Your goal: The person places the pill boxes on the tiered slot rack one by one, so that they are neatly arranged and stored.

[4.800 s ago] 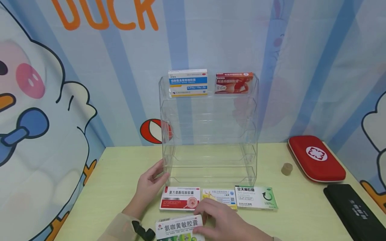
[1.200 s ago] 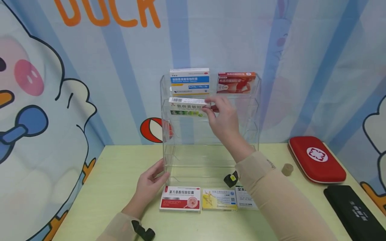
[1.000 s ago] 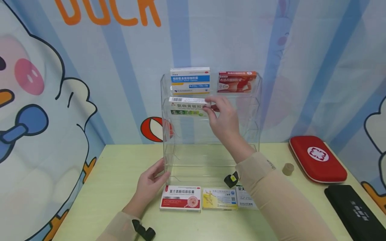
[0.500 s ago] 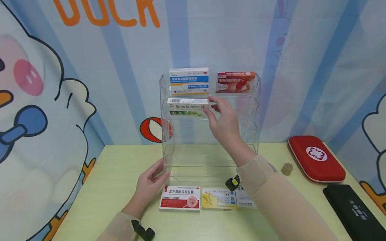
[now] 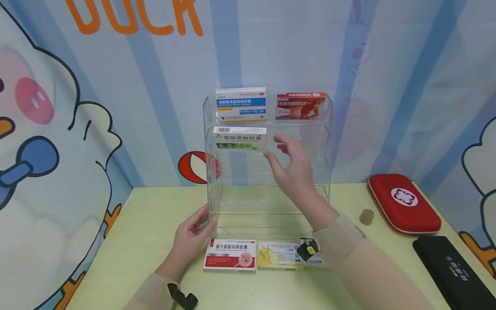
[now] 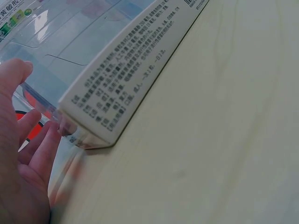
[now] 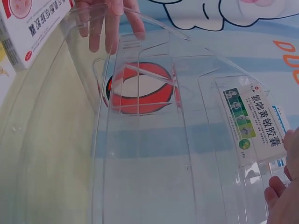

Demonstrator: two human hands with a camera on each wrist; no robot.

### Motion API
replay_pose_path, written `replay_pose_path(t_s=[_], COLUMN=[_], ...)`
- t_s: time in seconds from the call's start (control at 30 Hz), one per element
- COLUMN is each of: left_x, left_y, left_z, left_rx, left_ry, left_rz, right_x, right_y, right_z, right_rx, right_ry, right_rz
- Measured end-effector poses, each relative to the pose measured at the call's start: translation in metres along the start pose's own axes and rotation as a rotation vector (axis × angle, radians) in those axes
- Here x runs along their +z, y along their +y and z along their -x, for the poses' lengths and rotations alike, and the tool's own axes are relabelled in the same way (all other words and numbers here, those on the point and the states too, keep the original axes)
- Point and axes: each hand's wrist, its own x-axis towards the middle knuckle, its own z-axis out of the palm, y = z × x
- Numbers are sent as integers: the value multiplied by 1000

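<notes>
A clear acrylic display rack (image 5: 267,200) with stepped tiers stands on the table. My left hand (image 5: 191,232) holds its lower left side, thumb at the front edge and fingers along the outer face. A white-and-green medicine box (image 5: 240,138) leans in the second tier from the top, at the left. Just right of it hovers my right hand (image 5: 292,168), apart from the box, thumb and fingers spread with nothing between them. The top tier bears a blue-and-white medicine box (image 5: 241,105) at left and a red medicine box (image 5: 300,106) at right.
Before the rack lie a red-and-white medicine box (image 5: 230,255), a yellow-and-white one (image 5: 280,255) and a third box (image 5: 315,260), partly hidden by the right wrist camera. At right are a small brown cylinder (image 5: 366,216), a red first-aid case (image 5: 404,204) and a black pouch (image 5: 453,269).
My right hand carried the white-and-green box from the table up to the rack's second tier, let go of it and drew back slightly right. My left hand stayed on the rack.
</notes>
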Motion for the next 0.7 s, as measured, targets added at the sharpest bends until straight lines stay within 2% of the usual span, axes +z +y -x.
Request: replay_pose_path(t_s=[0.2,0.33,0.7], left_x=[0,1,1], left_y=[0,0,3], left_z=[0,0,2], left_rx=[-6,9,-2], left_ry=[3,10,8], left_rz=[-8,-10,3], right_x=[-10,-16,-27], right_y=[4,7,21], right_z=[20,35,77], right_rx=[-5,-39,-134], right_ry=[9,14,11], right_rz=[-36,-24,11])
